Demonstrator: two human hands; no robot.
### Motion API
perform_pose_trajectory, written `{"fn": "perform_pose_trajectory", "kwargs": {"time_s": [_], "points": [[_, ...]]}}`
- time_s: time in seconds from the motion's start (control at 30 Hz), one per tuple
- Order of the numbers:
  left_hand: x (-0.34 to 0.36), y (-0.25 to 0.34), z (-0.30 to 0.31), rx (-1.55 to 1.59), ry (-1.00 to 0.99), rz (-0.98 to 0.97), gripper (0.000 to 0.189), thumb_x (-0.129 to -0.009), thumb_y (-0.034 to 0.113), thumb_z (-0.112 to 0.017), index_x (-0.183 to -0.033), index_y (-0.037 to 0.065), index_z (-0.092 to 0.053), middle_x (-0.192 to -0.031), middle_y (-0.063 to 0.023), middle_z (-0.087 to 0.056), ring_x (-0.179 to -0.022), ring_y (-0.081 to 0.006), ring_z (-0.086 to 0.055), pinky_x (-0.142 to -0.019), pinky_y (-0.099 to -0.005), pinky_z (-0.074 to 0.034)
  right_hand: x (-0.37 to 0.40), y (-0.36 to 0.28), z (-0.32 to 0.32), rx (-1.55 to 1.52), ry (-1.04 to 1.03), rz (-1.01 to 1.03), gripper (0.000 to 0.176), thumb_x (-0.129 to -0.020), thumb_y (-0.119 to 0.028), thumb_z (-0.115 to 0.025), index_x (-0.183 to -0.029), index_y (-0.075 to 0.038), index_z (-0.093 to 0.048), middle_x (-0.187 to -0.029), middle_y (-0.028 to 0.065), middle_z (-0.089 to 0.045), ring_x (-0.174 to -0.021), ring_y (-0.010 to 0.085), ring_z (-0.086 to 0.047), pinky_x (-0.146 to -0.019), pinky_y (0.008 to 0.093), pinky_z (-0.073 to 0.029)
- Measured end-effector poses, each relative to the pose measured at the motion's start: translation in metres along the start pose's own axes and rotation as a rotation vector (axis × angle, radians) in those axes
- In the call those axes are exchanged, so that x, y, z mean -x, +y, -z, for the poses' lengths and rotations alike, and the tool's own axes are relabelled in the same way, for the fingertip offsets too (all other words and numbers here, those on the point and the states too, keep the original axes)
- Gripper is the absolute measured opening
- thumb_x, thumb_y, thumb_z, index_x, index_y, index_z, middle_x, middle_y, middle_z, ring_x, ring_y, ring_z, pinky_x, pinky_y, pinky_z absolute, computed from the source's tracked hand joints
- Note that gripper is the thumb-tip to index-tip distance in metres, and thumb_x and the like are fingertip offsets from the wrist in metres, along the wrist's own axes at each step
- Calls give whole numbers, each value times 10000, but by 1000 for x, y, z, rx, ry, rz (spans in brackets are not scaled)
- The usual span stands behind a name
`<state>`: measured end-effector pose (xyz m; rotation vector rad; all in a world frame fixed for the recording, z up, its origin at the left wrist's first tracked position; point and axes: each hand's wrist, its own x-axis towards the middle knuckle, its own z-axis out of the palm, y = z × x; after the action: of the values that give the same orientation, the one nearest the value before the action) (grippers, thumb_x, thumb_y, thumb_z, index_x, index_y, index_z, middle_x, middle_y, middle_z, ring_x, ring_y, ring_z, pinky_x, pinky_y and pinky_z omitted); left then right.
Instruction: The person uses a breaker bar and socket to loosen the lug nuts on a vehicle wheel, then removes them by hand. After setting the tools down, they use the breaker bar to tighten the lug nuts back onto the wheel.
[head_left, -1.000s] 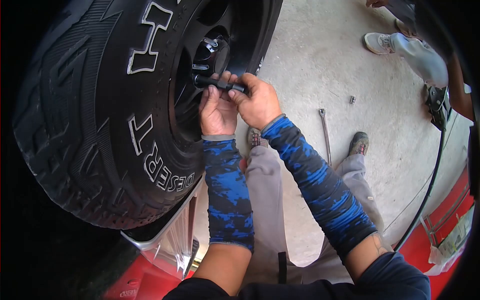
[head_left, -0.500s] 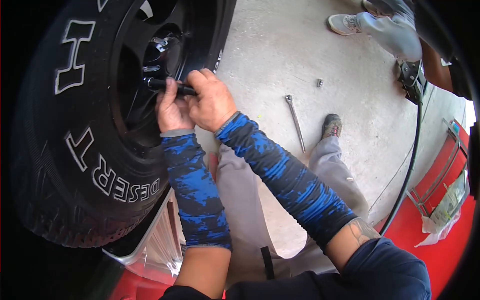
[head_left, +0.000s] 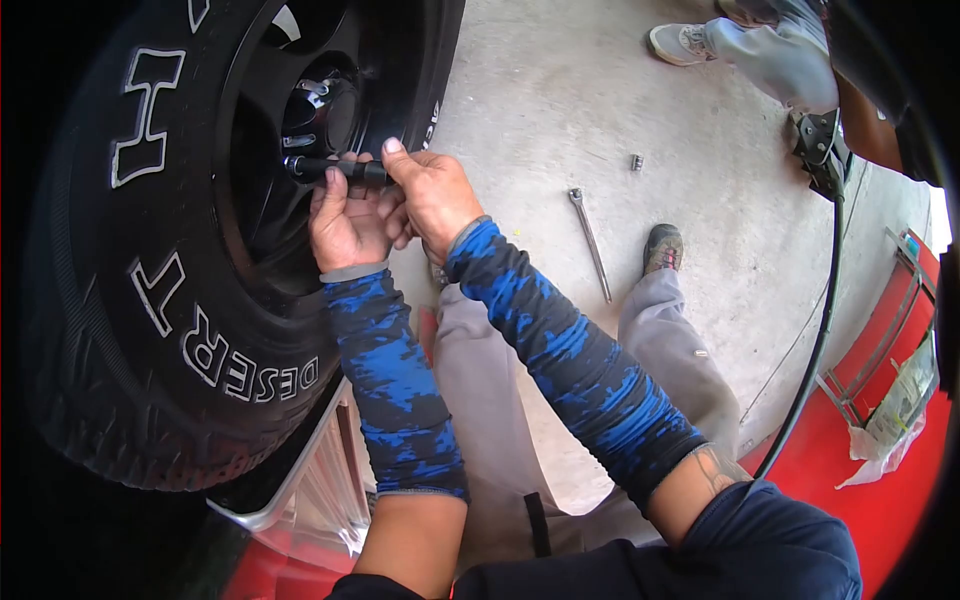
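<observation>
A large black tire [head_left: 150,300] with white outlined letters stands at the left, round a dark wheel rim [head_left: 255,215]. Silver lug nuts [head_left: 300,141] show near the hub. A black cylindrical socket tool [head_left: 325,169] points from my hands to the wheel, its shiny end at a lug position. My left hand [head_left: 350,222] is wrapped round the tool from below, thumb raised against it. My right hand [head_left: 440,200] grips the tool's outer end, with the thumb on top and the other fingers partly hidden behind.
On the concrete floor [head_left: 530,120] lie a long steel bar [head_left: 591,245] and a small socket [head_left: 637,162]. Another person's shoe [head_left: 682,44] and leg are at the upper right, near a black device [head_left: 820,150] with a hose [head_left: 825,310]. A red panel [head_left: 800,450] is at the lower right.
My right hand has shifted slightly right and down, its thumb now lifted over the tool's end. My left fingers have spread a little round the tool.
</observation>
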<state>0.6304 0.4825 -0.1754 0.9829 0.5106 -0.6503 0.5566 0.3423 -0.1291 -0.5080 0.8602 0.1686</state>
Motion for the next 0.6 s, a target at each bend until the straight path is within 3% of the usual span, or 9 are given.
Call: {"fn": "perform_pose_trajectory", "kwargs": {"time_s": [0.03, 0.13, 0.17, 0.23, 0.27, 0.3, 0.4, 0.5, 0.6], "points": [[7, -1, -11, -7, 0, -5, 352, -970, 298, -595, -1209, 40, -575, -1166, -100, -640, -1106, -260, -590, -1000, -458, -459, -3, 6, 1, -6, -7, 0, 241, -882, -138, -675, -925, 83, -591, -682, 114, -613, -517, 179, -594, -451, 281, -482], [18, -1, -23, 102, -207, -63, 404, -966, 289, -605, -1263, 28, -527, -1270, -113, -581, -1212, -266, -522, -1103, -465, -371, -1, 15, -8, 677, 192, 653, 187, -837, -50, -674, -982, 50, -610, -764, 108, -639, -675, 155, -625, -604, 255, -518], [12, 0, -17, 139, -167, -26, 372, -958, 269, -627, -1231, 30, -547, -1205, -90, -606, -1155, -249, -556, -1036, -445, -434, -4, 20, -5, 794, 210, 863, 222, -802, -4, -674, -1015, 18, -619, -883, 107, -663, -784, 148, -628, -705, 252, -522], [-5, -2, -11, -49, 44, -44, 329, -948, 250, -648, -1202, 54, -569, -1133, -59, -621, -1083, -225, -584, -942, -418, -489, -12, 28, -5, 528, 39, 684, 252, -820, -39, -699, -1044, 34, -608, -941, 121, -659, -841, 146, -635, -744, 255, -528], [-3, 0, -11, -62, 38, -35, 292, -940, 225, -657, -1161, 49, -581, -1110, -62, -624, -1049, -224, -597, -954, -426, -492, -7, 32, -14, 146, 129, 601, 291, -799, -96, -741, -1016, 47, -611, -848, 127, -643, -680, 230, -651, -639, 320, -552], [7, 4, -24, -72, 30, -22, 255, -932, 200, -665, -1120, 43, -592, -1087, -64, -628, -1015, -223, -610, -965, -435, -496, -2, 19, -16, 95, 208, 320, 295, -837, -111, -726, -1033, 66, -596, -795, 106, -629, -623, 165, -626, -574, 281, -538], [16, 3, -33, 21, -103, -111, 342, -937, 198, -655, -1223, 35, -566, -1109, -67, -626, -1032, -229, -600, -965, -439, -491, -5, 4, 7, -123, -195, -102, 277, -836, -79, -715, -1034, 71, -594, -781, 113, -631, -602, 147, -619, -561, 275, -532], [18, 4, -31, 50, -108, -82, 358, -942, 208, -650, -1243, 36, -559, -1116, -57, -624, -1029, -212, -595, -958, -425, -488, -17, 23, 0, 244, 3, 286, 236, -841, -50, -700, -1020, 63, -597, -752, 105, -624, -600, 155, -625, -549, 284, -530], [5, -3, -16, -13, -25, -81, 359, -934, 190, -659, -1238, 26, -561, -1118, -78, -622, -1020, -221, -601, -947, -419, -486, -33, 38, 3, 508, -27, 987, 206, -837, -35, -696, -1000, 47, -599, -711, 91, -615, -575, 156, -615, -516, 281, -513]]}}
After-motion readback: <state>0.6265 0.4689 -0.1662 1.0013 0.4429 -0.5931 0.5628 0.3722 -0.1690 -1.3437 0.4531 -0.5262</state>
